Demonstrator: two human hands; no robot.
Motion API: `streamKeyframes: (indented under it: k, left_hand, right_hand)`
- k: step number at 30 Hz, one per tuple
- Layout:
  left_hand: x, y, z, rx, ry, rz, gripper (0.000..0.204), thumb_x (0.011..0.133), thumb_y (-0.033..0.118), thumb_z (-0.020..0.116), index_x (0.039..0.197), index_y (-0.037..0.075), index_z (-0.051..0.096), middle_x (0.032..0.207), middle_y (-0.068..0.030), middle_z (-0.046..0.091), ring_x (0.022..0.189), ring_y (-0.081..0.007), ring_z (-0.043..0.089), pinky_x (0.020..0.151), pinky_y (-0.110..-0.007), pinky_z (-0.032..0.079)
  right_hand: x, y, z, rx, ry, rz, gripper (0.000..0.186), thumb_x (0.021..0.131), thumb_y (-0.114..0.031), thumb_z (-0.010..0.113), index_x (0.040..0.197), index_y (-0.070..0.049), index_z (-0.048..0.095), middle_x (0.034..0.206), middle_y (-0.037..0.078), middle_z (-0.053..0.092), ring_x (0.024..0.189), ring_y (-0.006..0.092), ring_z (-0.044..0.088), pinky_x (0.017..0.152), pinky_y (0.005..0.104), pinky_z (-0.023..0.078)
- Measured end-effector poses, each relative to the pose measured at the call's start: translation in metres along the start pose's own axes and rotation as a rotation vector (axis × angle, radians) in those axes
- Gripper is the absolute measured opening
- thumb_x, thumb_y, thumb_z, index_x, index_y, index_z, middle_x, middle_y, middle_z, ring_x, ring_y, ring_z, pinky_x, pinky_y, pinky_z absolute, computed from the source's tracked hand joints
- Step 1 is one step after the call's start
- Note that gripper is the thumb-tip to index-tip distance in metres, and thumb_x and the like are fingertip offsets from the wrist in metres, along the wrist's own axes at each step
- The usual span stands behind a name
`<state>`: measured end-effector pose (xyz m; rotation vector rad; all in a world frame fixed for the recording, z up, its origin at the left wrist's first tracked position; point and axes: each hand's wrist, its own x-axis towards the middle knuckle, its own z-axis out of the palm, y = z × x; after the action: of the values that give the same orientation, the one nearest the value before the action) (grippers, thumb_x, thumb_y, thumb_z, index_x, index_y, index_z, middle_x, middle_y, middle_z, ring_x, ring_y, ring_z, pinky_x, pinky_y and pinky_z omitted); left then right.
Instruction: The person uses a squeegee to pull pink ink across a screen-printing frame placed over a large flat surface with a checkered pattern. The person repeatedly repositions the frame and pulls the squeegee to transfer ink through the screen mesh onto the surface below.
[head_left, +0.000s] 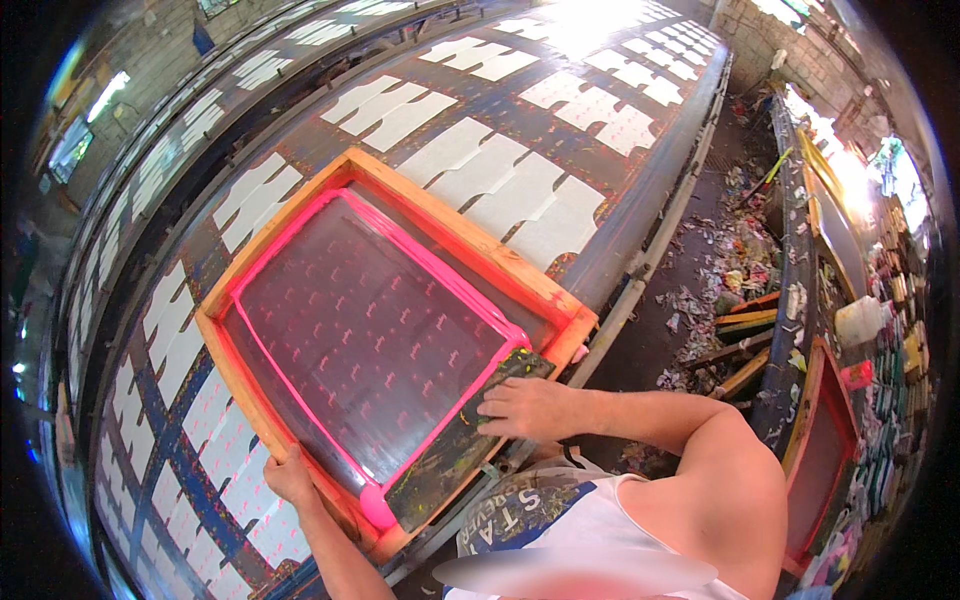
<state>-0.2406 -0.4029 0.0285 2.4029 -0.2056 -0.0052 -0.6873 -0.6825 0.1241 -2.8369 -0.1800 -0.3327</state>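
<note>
A wooden-framed printing screen [370, 320] lies tilted across the long table, its mesh showing a repeated small motif. Bright pink ink [430, 275] runs in a thick line around the mesh edges and pools at the near corner. My left hand [290, 476] grips the left wooden rail of the frame. Along the near side of the screen lies a dark, paint-flecked squeegee [440, 470]. My right hand [522, 408] is closed over its right end, the fingertips toward the mesh.
White cut fabric pieces [545, 205] lie in rows over the long table [620, 265]; those at lower left [255, 490] carry pink prints. A metal rail [650, 260] edges the table. Scraps [735, 255] litter the right-hand floor, beside another red-stained frame [820, 455].
</note>
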Motion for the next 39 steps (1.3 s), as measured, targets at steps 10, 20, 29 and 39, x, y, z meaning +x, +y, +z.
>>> streamKeyframes:
  k: [10, 20, 29, 39]
  left_hand:
    - [0.010, -0.006, 0.019, -0.015, 0.085, 0.128, 0.069, 0.082, 0.039, 0.088, 0.139, 0.001, 0.077, 0.126, -0.0315, 0.075, 0.120, -0.0489, 0.070, 0.108, -0.057, 0.056]
    - [-0.013, 0.017, -0.002, -0.027, 0.113, 0.095, 0.064, 0.092, 0.030, 0.080, 0.149, 0.003, 0.068, 0.133, -0.0246, 0.067, 0.130, -0.0455, 0.065, 0.111, -0.058, 0.056]
    - [-0.025, 0.034, -0.011, -0.013, 0.094, 0.094, 0.066, 0.093, 0.031, 0.082, 0.149, 0.000, 0.066, 0.134, -0.0253, 0.066, 0.131, -0.0456, 0.064, 0.111, -0.058, 0.055]
    - [-0.020, 0.027, -0.003, 0.001, 0.126, 0.085, 0.063, 0.096, 0.033, 0.084, 0.145, -0.002, 0.068, 0.130, -0.0220, 0.067, 0.124, -0.0425, 0.067, 0.107, -0.054, 0.056]
  right_hand:
    - [0.087, -0.031, 0.026, -0.203, -0.378, 0.055, 0.045, 0.090, -0.026, 0.079, 0.131, -0.010, 0.077, 0.121, 0.009, 0.077, 0.114, 0.0317, 0.076, 0.097, 0.0475, 0.063]
    - [0.088, -0.053, 0.021, -0.131, -0.369, 0.278, 0.047, 0.082, -0.012, 0.088, 0.129, -0.012, 0.080, 0.121, 0.011, 0.079, 0.117, 0.0364, 0.076, 0.100, 0.0517, 0.061]
    - [0.084, -0.027, 0.038, -0.226, 0.054, 0.121, 0.048, 0.083, -0.001, 0.073, 0.129, -0.011, 0.081, 0.121, 0.011, 0.079, 0.113, 0.0339, 0.075, 0.100, 0.0474, 0.060]
    - [0.237, 0.126, 0.067, -0.339, 0.097, 0.060, 0.045, 0.089, -0.005, 0.072, 0.133, -0.013, 0.079, 0.121, 0.011, 0.077, 0.115, 0.0335, 0.074, 0.102, 0.0480, 0.059]
